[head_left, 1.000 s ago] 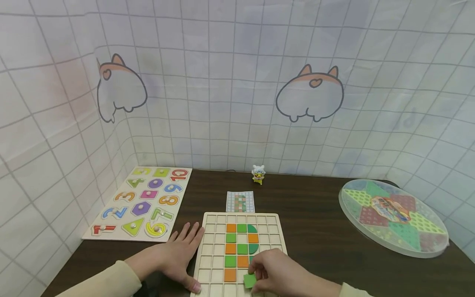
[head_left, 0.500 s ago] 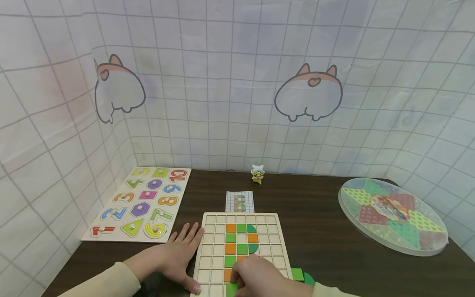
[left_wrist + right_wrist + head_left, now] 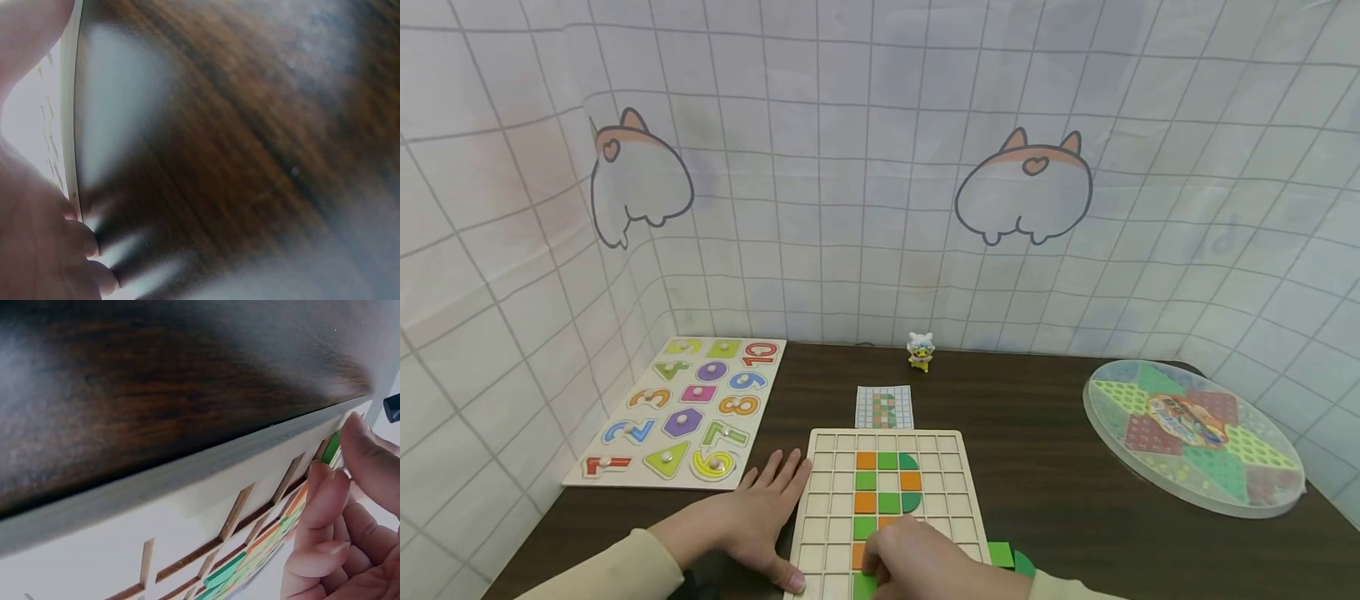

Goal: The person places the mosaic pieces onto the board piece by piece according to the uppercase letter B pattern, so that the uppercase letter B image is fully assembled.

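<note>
A pale wooden grid board (image 3: 817, 506) lies on the dark table, with orange and green tiles set in its cells. My right hand (image 3: 928, 560) is over its near part, thumb and fingertips pinching a green square tile (image 3: 864, 587) just in front of the lowest orange tile (image 3: 857, 556). In the right wrist view, the green tile (image 3: 332, 449) shows between thumb and fingers, low at the board. My left hand (image 3: 754, 523) rests beside the board with fingers spread, its thumb at the left edge. The right hand hides some cells.
Behind the board lies a small pattern card (image 3: 883, 408), with a toy figurine (image 3: 921, 352) farther back. A number puzzle (image 3: 700, 417) is at left, a round game board (image 3: 1195, 437) at right. Another green square (image 3: 1000, 554) and a dark green rounded tile (image 3: 1023, 564) lie right of the board.
My right hand has carried the green square tile leftward across the board's near part, then shifted only slightly. Loose tiles at the board's right have come into view. The left hand stays put.
</note>
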A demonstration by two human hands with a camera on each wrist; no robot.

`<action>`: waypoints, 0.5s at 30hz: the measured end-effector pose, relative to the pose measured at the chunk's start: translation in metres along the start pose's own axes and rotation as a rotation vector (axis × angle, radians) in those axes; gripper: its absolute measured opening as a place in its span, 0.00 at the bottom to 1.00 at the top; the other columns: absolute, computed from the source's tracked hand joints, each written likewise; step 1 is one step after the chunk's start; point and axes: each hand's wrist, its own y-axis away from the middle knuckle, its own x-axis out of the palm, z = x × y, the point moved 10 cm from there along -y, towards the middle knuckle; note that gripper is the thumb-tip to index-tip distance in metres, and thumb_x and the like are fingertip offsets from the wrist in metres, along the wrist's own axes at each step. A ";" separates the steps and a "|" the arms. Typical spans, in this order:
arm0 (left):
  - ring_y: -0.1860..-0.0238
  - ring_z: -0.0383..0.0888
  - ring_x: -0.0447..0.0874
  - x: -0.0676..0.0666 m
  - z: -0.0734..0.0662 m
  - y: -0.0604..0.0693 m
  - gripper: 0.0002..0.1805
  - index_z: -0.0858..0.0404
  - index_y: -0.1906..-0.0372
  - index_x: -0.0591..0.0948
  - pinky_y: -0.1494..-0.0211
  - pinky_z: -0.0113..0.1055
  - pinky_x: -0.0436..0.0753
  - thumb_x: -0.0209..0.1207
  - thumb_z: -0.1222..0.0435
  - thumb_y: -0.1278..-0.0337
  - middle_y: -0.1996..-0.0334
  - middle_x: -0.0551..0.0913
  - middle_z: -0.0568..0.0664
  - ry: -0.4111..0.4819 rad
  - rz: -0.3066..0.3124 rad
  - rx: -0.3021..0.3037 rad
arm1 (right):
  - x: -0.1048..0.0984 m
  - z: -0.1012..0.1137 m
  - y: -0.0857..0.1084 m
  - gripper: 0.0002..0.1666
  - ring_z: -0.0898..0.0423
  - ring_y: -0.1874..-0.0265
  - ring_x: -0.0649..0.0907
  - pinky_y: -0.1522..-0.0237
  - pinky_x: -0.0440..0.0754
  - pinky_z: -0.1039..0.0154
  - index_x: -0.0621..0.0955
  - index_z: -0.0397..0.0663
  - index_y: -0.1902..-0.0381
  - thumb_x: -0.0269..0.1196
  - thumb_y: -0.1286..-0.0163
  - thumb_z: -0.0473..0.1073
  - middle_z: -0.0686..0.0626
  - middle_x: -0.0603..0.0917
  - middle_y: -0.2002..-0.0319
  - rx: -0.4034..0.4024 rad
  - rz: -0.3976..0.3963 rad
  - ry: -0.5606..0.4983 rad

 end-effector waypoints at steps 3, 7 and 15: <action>0.18 0.68 0.33 0.003 0.004 -0.003 0.82 0.61 0.17 0.42 0.25 0.74 0.48 0.64 0.19 0.73 0.17 0.38 0.63 0.001 -0.007 0.011 | -0.001 0.002 0.001 0.05 0.74 0.79 0.75 0.73 0.73 0.79 0.90 0.48 0.69 0.77 0.42 0.41 0.61 0.85 0.79 -0.015 -0.016 -0.005; 0.18 0.69 0.33 0.005 0.007 -0.005 0.82 0.61 0.17 0.42 0.25 0.74 0.48 0.63 0.18 0.73 0.17 0.38 0.64 -0.005 -0.016 0.022 | -0.001 0.002 0.001 0.05 0.74 0.78 0.76 0.73 0.74 0.78 0.90 0.50 0.70 0.76 0.39 0.43 0.61 0.86 0.78 -0.013 -0.029 -0.006; 0.18 0.68 0.33 0.004 0.006 -0.004 0.83 0.60 0.17 0.42 0.25 0.74 0.47 0.62 0.17 0.74 0.17 0.37 0.63 0.004 -0.016 0.024 | -0.002 0.001 0.001 0.06 0.74 0.79 0.74 0.73 0.74 0.78 0.88 0.51 0.73 0.77 0.40 0.42 0.62 0.85 0.79 -0.012 -0.053 -0.038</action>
